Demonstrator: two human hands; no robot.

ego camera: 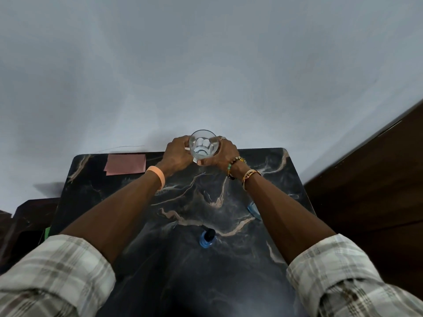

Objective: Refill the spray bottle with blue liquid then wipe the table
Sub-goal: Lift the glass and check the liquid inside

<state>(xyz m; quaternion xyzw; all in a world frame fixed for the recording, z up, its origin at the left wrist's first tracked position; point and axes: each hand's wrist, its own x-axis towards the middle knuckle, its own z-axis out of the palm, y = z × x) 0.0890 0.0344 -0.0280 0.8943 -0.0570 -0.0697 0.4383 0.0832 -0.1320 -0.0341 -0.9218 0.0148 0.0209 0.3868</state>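
A clear faceted glass (202, 144) stands at the far edge of the dark marbled table (183, 202), with a trace of pale liquid at its bottom. My left hand (176, 154) and my right hand (220, 154) both wrap around it from either side. A blue spray bottle (207, 239), seen from above with a dark neck, stands near the table's middle, between my forearms. A second pale blue object (253, 208) shows partly from under my right forearm; what it is I cannot tell. A pinkish-brown folded cloth (125, 164) lies at the far left of the table.
A pale wall rises right behind the table's far edge. Dark wooden furniture (370, 179) stands to the right, and a dark piece (29, 225) sits low on the left.
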